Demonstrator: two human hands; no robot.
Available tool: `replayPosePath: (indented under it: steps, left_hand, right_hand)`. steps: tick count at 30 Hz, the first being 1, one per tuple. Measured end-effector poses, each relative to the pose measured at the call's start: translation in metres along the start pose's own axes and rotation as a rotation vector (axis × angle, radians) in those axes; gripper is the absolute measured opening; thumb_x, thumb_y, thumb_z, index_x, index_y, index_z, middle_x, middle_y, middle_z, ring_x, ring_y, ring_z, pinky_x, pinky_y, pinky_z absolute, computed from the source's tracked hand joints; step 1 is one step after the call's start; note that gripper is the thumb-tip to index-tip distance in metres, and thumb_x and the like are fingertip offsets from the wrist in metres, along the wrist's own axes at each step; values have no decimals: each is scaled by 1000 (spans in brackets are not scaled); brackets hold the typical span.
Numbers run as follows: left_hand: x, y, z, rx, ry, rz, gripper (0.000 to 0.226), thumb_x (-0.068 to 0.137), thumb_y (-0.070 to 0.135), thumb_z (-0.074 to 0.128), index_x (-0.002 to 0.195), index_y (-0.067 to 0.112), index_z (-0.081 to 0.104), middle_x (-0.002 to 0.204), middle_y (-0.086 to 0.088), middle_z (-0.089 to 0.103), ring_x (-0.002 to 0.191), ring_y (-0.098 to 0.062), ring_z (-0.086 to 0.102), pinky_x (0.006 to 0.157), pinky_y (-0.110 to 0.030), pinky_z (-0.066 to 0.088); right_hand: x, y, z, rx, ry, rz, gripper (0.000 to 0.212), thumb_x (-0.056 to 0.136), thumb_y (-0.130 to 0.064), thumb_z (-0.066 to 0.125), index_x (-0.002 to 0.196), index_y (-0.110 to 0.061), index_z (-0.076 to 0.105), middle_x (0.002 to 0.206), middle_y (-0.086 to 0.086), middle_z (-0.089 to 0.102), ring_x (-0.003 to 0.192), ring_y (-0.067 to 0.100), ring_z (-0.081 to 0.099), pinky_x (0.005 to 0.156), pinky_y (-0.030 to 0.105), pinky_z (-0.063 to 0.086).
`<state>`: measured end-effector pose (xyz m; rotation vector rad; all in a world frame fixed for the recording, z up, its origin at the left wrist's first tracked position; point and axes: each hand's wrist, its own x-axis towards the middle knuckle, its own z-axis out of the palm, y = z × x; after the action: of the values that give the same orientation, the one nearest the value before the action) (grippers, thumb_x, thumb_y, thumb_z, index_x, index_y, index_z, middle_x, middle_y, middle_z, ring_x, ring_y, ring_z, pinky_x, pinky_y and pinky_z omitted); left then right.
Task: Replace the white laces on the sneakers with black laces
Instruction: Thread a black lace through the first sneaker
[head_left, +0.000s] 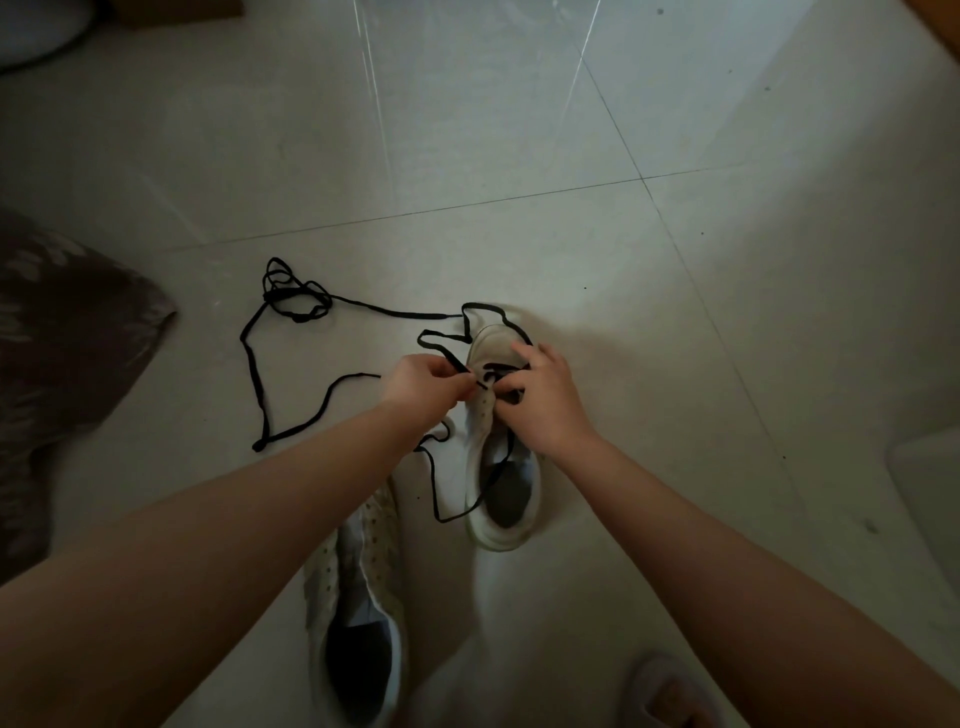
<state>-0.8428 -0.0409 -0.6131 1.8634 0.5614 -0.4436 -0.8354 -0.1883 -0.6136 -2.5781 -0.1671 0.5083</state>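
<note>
Pale floor tiles (519, 130) carried 2 white sneakers. We pinched a black lace (441, 338) with our left hand (421, 384) at the far sneaker's (498, 467) eyelets, our right hand (545, 400) gripping its upper. Another black lace (260, 384) trailed left; the near sneaker (363, 597) lay unlaced beneath our left forearm.

Counted on the pale tiled floor (519, 130): shoes, laces, hands.

Two white low-top sneakers are seen: the far sneaker (501, 467) and the near perforated sneaker (358, 597). Two flat black fabric laces are counted, one partly threaded lace (441, 338) at the far sneaker and one loose lace (249, 358) left of it. Two bare hands are present, the left hand (421, 384) and the right hand (545, 400). One dark patterned cushion (62, 338) is counted, and one pale slipper (670, 691).
</note>
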Motion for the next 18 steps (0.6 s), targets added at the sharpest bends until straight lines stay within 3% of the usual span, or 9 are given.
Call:
replayPosePath:
  steps: [4, 8, 12, 16, 18]
  left_hand:
    - [-1, 4, 2, 229, 11, 122, 14, 89, 18, 62, 91, 6, 69, 85, -9, 69, 78, -20, 64, 65, -25, 49]
    - [-1, 7, 1, 402, 26, 221, 15, 91, 16, 56, 95, 4, 65, 78, -4, 59, 67, -16, 52, 49, -18, 36]
    - [-1, 5, 4, 384, -13, 184, 9, 92, 15, 57, 88, 8, 62, 67, 3, 52, 57, -8, 47, 36, -9, 35]
    - [-1, 4, 9, 252, -38, 88, 13, 88, 21, 65, 89, 9, 64, 66, 5, 53, 57, -6, 48, 38, -8, 35]
    - [-3, 4, 11, 141, -50, 34, 28, 83, 31, 70, 91, 6, 60, 74, -2, 57, 62, -14, 53, 47, -18, 44]
  right_hand:
    - [1, 2, 2, 33, 14, -8, 23, 86, -24, 64, 107, -21, 73, 153, 2, 31, 143, 29, 11, 115, 33, 14]
    - [2, 4, 3, 55, 13, -5, 24, 87, -24, 64, 109, -22, 72, 153, 2, 32, 144, 28, 11, 115, 33, 14]
    - [3, 4, 7, 53, 18, -16, 24, 87, -24, 64, 109, -23, 72, 152, 2, 33, 144, 28, 12, 115, 33, 13]
    - [5, 7, 10, 43, 49, -40, 20, 85, -20, 66, 103, -17, 74, 147, 3, 42, 141, 29, 22, 114, 36, 20]
    - [6, 6, 10, 106, 82, -66, 17, 82, -10, 66, 96, -8, 75, 140, 8, 49, 134, 30, 37, 109, 39, 31]
